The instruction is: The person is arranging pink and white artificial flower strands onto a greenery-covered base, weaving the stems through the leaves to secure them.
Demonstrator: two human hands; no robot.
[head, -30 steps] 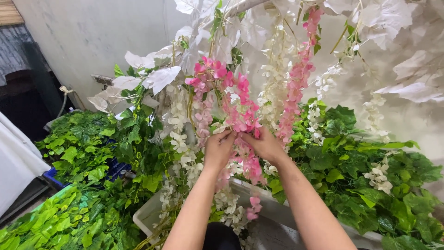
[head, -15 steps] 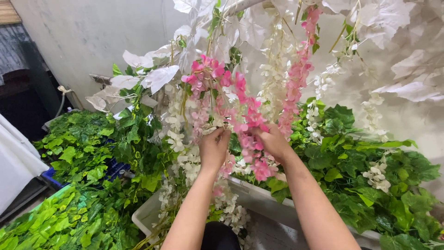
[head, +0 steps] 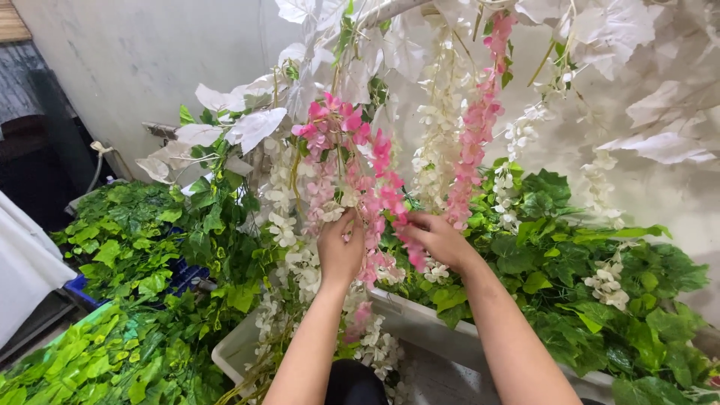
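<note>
Several strands of pink artificial flowers (head: pixel 352 161) hang from an overhead branch among white flower strands (head: pixel 439 127) and white leaves. My left hand (head: pixel 340 247) is raised with its fingers closed around a pink strand at chest height. My right hand (head: pixel 439 238) pinches a neighbouring pink strand (head: pixel 397 206) just to the right. Another long pink strand (head: pixel 480 120) hangs free further right. The lower ends of the held strands dangle below my hands.
A pale plastic tub (head: pixel 420 330) sits below my arms. Green artificial foliage (head: pixel 592 292) fills the right side and more green leaf garlands (head: pixel 112 330) lie at the left. A grey wall (head: pixel 150 67) stands behind. White cloth (head: pixel 22 262) is at far left.
Both hands have moved upward along the pink strands, and the pink cluster has bunched higher. The view has shifted slightly.
</note>
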